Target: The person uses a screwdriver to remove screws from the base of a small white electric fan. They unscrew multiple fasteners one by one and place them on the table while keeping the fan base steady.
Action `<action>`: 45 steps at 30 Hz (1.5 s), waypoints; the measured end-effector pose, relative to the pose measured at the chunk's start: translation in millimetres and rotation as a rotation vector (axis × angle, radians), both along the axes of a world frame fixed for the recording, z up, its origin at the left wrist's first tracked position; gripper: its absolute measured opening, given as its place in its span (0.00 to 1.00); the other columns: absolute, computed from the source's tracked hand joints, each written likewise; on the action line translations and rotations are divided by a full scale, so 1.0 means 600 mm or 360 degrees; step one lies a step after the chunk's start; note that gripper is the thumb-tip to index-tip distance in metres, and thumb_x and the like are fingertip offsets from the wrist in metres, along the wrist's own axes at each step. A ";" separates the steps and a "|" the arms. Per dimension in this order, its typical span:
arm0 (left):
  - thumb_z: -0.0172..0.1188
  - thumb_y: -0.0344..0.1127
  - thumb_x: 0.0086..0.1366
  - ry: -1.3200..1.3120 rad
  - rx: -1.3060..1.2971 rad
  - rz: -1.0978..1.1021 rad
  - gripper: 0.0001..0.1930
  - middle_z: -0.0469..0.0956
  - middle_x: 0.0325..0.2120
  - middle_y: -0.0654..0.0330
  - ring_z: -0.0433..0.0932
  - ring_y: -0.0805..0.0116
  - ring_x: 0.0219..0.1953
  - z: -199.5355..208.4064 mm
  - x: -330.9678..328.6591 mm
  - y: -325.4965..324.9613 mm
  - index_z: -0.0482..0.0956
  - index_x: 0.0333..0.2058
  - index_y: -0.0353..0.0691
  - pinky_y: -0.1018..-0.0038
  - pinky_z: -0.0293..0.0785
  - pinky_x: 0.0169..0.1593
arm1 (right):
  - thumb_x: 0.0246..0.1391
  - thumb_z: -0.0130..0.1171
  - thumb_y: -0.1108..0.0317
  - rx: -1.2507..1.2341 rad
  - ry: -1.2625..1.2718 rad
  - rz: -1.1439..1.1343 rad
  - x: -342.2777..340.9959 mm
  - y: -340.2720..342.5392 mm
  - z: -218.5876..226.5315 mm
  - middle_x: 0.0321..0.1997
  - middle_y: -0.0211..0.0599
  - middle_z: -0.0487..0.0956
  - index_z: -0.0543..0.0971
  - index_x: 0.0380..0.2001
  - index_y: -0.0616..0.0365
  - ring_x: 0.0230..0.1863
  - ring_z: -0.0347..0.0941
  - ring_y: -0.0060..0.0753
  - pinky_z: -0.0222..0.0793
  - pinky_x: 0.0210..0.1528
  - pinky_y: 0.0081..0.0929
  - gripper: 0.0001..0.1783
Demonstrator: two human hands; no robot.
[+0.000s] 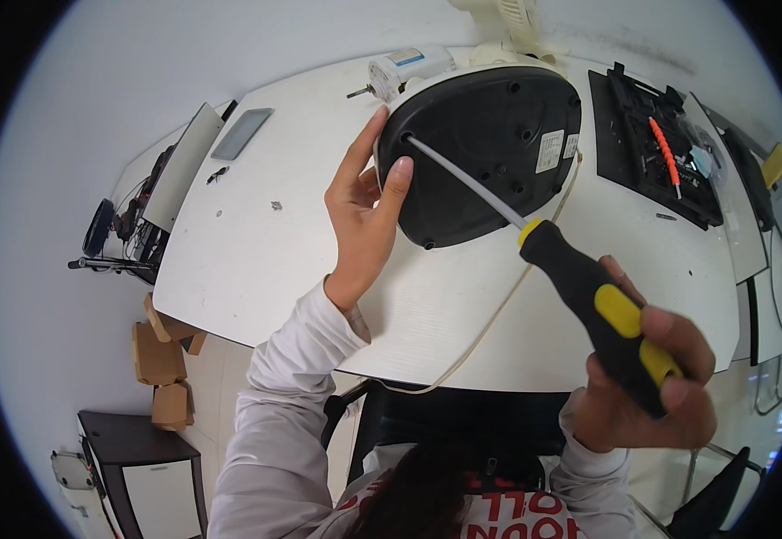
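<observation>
An office-like room used as a repair workshop is indicated: on the white table [238, 260], an open black tool case [640, 135] and a motor [409, 68] with a bare shaft are placed, and a screwdriver [560, 254] is set against the dark underside of an appliance [454, 202]. The office character is given by pale walls [319, 40], a dark cabinet [135, 437] and cardboard boxes [159, 355] on the tiled floor [214, 422].

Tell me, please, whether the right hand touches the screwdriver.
Touching. The head view shows the right hand holding the screwdriver, fingers closed around its handle.
</observation>
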State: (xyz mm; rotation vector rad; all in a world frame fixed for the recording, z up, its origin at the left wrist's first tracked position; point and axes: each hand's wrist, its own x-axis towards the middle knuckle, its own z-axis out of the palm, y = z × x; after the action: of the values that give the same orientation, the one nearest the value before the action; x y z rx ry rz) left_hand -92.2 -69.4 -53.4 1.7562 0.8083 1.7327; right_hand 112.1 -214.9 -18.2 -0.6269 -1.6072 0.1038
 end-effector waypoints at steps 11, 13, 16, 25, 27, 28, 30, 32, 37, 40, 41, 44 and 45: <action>0.58 0.34 0.63 0.0010 0.0048 0.0018 0.26 0.72 0.51 0.54 0.75 0.74 0.42 -0.005 -0.003 0.003 0.64 0.58 0.36 0.79 0.72 0.45 | 0.41 0.57 0.88 -0.0141 -0.0372 0.0088 -0.017 -0.036 -0.018 0.56 0.39 0.59 0.61 0.52 0.33 0.54 0.66 0.62 0.79 0.45 0.41 0.40; 0.58 0.34 0.63 0.0008 0.0058 0.0023 0.26 0.72 0.50 0.54 0.75 0.74 0.42 -0.004 -0.001 0.002 0.65 0.58 0.36 0.79 0.72 0.45 | 0.41 0.57 0.88 -0.0182 -0.0367 0.0052 -0.030 -0.045 -0.018 0.56 0.37 0.58 0.62 0.51 0.29 0.57 0.63 0.62 0.79 0.45 0.39 0.40; 0.57 0.32 0.63 0.0042 0.0052 0.0047 0.25 0.70 0.52 0.54 0.74 0.71 0.47 -0.001 0.002 0.002 0.64 0.58 0.36 0.78 0.72 0.47 | 0.44 0.59 0.82 -0.0181 -0.0226 -0.0097 -0.052 -0.042 -0.024 0.55 0.40 0.58 0.63 0.49 0.24 0.55 0.64 0.57 0.78 0.42 0.35 0.37; 0.56 0.26 0.62 0.0017 0.0020 0.0085 0.25 0.67 0.56 0.53 0.70 0.65 0.53 0.001 0.004 -0.001 0.64 0.58 0.37 0.75 0.70 0.52 | 0.46 0.64 0.73 0.0105 -0.0501 -0.0254 -0.037 -0.037 0.001 0.53 0.39 0.62 0.67 0.47 0.26 0.50 0.69 0.48 0.77 0.41 0.28 0.30; 0.57 0.32 0.63 0.0053 0.0092 0.0107 0.26 0.68 0.54 0.49 0.75 0.70 0.45 -0.002 0.007 0.003 0.63 0.59 0.37 0.76 0.72 0.48 | 0.47 0.62 0.76 -0.0114 -0.0510 -0.0311 -0.039 -0.054 0.000 0.54 0.39 0.60 0.67 0.47 0.19 0.51 0.67 0.50 0.77 0.40 0.29 0.32; 0.57 0.32 0.63 0.0048 0.0079 0.0094 0.26 0.68 0.54 0.49 0.75 0.70 0.45 0.000 0.011 0.003 0.63 0.59 0.37 0.76 0.72 0.48 | 0.46 0.62 0.77 -0.0091 -0.0503 -0.0303 -0.042 -0.053 0.003 0.54 0.39 0.61 0.67 0.47 0.20 0.50 0.68 0.50 0.77 0.41 0.30 0.33; 0.57 0.32 0.63 0.0050 0.0054 0.0091 0.26 0.68 0.54 0.49 0.75 0.70 0.45 0.001 0.012 0.000 0.63 0.59 0.37 0.76 0.71 0.49 | 0.44 0.62 0.79 -0.0084 -0.0521 -0.0226 -0.042 -0.049 0.005 0.55 0.38 0.61 0.68 0.47 0.20 0.50 0.68 0.52 0.77 0.42 0.32 0.35; 0.57 0.32 0.63 0.0078 0.0057 0.0128 0.26 0.68 0.54 0.49 0.74 0.70 0.46 -0.004 0.001 -0.001 0.63 0.59 0.37 0.75 0.71 0.49 | 0.43 0.63 0.78 -0.0037 -0.0463 -0.0162 -0.054 -0.036 -0.009 0.55 0.37 0.62 0.69 0.47 0.20 0.50 0.68 0.53 0.77 0.43 0.33 0.35; 0.57 0.29 0.62 0.0023 0.0036 0.0049 0.26 0.67 0.55 0.51 0.71 0.67 0.51 0.002 0.011 0.000 0.63 0.59 0.37 0.73 0.70 0.52 | 0.52 0.60 0.61 -0.0267 -0.0345 -0.0326 -0.048 -0.058 0.017 0.52 0.35 0.60 0.69 0.45 0.11 0.49 0.66 0.49 0.74 0.41 0.32 0.23; 0.57 0.23 0.60 -0.0001 -0.0015 0.0036 0.26 0.65 0.58 0.54 0.67 0.62 0.58 0.000 0.003 -0.002 0.64 0.58 0.37 0.71 0.67 0.57 | 0.51 0.61 0.60 -0.0268 -0.0255 -0.0277 -0.042 -0.052 0.002 0.50 0.33 0.60 0.67 0.47 0.11 0.48 0.67 0.44 0.76 0.40 0.26 0.26; 0.56 0.23 0.60 0.0006 -0.0014 0.0050 0.26 0.65 0.58 0.54 0.67 0.62 0.58 -0.004 -0.002 -0.001 0.64 0.58 0.36 0.71 0.67 0.57 | 0.50 0.63 0.61 -0.0190 -0.0230 -0.0222 -0.041 -0.046 -0.008 0.50 0.33 0.61 0.66 0.50 0.14 0.48 0.68 0.43 0.76 0.41 0.25 0.28; 0.56 0.23 0.61 0.0034 0.0000 0.0018 0.26 0.65 0.58 0.54 0.67 0.63 0.58 0.001 0.008 0.003 0.64 0.58 0.36 0.72 0.67 0.57 | 0.46 0.66 0.67 -0.0376 0.0045 -0.0230 -0.049 -0.063 -0.004 0.51 0.33 0.64 0.61 0.56 0.30 0.47 0.70 0.44 0.77 0.43 0.23 0.36; 0.56 0.23 0.61 0.0060 -0.0001 0.0033 0.26 0.65 0.58 0.54 0.66 0.63 0.58 -0.001 0.004 0.000 0.64 0.58 0.36 0.73 0.67 0.57 | 0.46 0.65 0.69 -0.0318 -0.0060 -0.0171 -0.042 -0.058 -0.007 0.51 0.33 0.64 0.60 0.56 0.34 0.48 0.71 0.44 0.77 0.44 0.25 0.36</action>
State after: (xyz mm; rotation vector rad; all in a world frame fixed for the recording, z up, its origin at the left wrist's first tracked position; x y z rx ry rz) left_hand -89.5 -69.1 -54.0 1.7908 0.8454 1.7171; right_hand 86.9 -249.6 -22.3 -0.8728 -1.6075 0.1751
